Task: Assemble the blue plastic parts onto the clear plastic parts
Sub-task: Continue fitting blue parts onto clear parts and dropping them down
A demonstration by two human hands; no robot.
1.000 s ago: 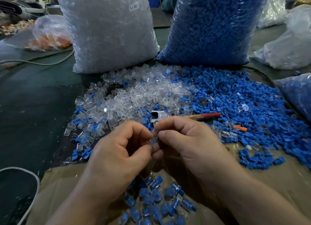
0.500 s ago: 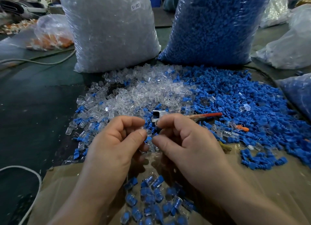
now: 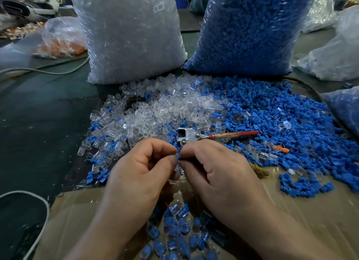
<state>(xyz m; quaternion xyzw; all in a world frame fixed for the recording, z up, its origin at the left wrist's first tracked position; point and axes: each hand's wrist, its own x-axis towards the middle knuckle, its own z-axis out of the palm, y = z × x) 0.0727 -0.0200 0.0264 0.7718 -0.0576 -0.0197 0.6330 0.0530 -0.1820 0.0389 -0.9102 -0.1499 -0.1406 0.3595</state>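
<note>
Both bare forearms reach in from the lower edge and converge, backs of the hands turned up. The left grip (image 3: 141, 174) has its fingers curled, with thumb and forefinger pinched together right against those of the right grip (image 3: 219, 172), which is curled likewise. The two pinches meet on a small blue part (image 3: 178, 157), held from both sides.

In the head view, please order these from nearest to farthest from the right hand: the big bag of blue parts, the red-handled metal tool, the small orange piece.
1. Red-handled metal tool, just beyond the right hand.
2. Small orange piece, farther to the right.
3. Big bag of blue parts, upright at the back.
</note>
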